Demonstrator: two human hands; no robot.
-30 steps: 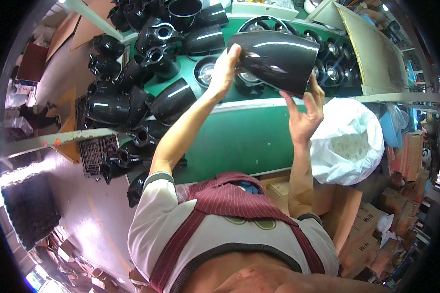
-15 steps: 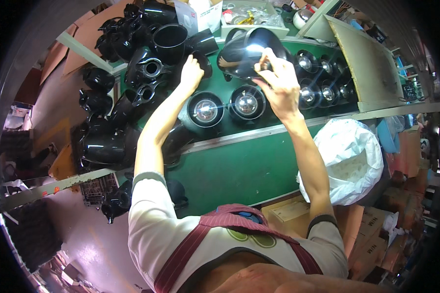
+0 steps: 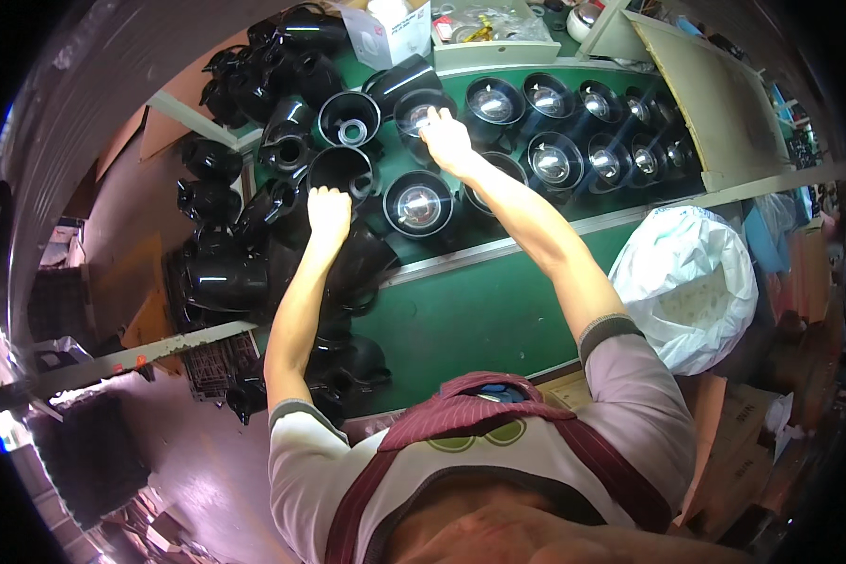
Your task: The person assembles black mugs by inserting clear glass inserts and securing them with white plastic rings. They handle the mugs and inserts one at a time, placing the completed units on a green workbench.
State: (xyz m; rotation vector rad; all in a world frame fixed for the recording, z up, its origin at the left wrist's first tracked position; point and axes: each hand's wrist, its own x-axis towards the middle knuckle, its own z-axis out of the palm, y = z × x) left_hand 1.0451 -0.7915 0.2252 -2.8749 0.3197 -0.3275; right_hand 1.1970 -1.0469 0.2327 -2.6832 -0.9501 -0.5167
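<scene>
Right hand (image 3: 446, 139) grips a glossy black shell (image 3: 421, 111) (open-topped); left hand (image 3: 329, 209) rests flat.

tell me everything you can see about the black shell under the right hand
The black shell is a glossy, dark, round housing that looks like moulded plastic. It stands upright with its open mouth up on the green table, in the far row of similar shells. A shiny silvery disc shows at its bottom. The right hand rests on its near rim, fingers reaching over the opening. Neighbouring shells crowd it on both sides; whether they touch is unclear.
</scene>
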